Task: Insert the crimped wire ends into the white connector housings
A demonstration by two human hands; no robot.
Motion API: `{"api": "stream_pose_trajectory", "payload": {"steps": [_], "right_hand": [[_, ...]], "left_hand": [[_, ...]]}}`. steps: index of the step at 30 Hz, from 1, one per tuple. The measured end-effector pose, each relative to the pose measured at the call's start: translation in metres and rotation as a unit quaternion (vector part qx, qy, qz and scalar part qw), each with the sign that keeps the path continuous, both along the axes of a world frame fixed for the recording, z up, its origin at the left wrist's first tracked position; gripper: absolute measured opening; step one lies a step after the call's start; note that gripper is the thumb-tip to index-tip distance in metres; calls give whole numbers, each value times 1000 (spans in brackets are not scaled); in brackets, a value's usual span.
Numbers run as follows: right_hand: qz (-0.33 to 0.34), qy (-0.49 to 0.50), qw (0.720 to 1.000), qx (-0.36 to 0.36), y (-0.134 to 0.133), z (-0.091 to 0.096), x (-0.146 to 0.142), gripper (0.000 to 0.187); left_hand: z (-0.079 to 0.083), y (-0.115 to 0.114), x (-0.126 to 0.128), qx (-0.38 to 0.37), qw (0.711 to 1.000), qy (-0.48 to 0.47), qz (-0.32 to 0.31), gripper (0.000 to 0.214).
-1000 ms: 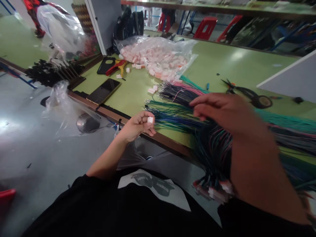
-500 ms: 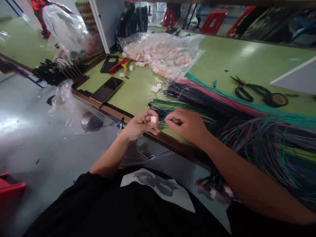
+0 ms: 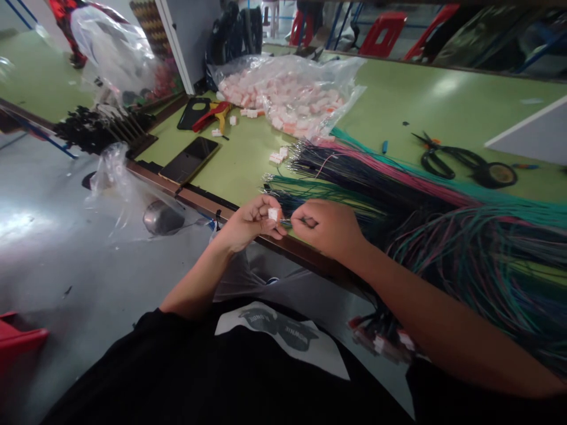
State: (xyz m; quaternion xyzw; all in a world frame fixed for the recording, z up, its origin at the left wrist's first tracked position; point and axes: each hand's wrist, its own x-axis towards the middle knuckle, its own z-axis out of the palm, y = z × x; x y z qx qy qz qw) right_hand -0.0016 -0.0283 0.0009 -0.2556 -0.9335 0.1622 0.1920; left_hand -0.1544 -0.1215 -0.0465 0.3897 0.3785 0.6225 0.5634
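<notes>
My left hand pinches a small white plastic connector just over the near edge of the green table. My right hand is closed in a pinch on a thin wire, its tip right at the connector. Behind the hands lies a wide spread of green, blue, pink and black wires. Some wires with connectors fitted hang off the table edge by my right arm.
A clear bag of white and pink connectors sits at the back, a few loose ones before it. A phone, a red-yellow tool, scissors and a tape roll lie around. A plastic bag hangs off the left edge.
My right hand came down from above the wire pile with a wire pinched and brought its tip to the connector in my left hand, closing the gap over the last half second.
</notes>
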Motion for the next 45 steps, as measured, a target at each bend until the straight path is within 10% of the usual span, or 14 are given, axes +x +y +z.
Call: {"api": "stream_pose_trajectory", "payload": {"steps": [14,22,45], "right_hand": [[60,21,997,46,-1,-14,-5,17],[84,69,986,-124,3,-6,-6,12],[88,50,993,-60,1,-10,-6,15]], "left_hand": [[-3,0,5,-4,999,7,42,39],[-4,0,4,9,999,-1,31,42],[-3,0,6,-7,999,10,49,39]]}}
